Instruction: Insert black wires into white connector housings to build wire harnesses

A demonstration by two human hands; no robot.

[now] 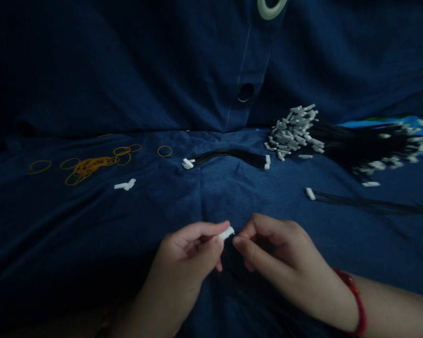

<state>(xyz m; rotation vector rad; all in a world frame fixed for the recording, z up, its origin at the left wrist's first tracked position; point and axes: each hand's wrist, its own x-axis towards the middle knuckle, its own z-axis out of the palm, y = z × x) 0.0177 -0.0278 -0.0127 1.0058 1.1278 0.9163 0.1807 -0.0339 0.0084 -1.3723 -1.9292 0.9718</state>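
Note:
My left hand (188,260) pinches a small white connector housing (227,233) between thumb and fingertips. Just to its right, the thumb and index finger of my right hand (278,258) are pressed together on a thin wire, whose small tip (234,233) points at the housing. Whether that tip touches the housing, I cannot tell. Dark wires (246,281) hang below both hands, mostly lost in shadow. Beyond my hands lies a short bundle of black wires (229,152) with white connectors at both ends.
Orange rubber bands (91,166) lie in a loose heap at the left, near a few white connectors (126,185). On the right are a large bundle of black wires (359,145) with many white connectors (296,131) and a thinner wire harness (366,202). Dark blue cloth (155,206) covers the surface.

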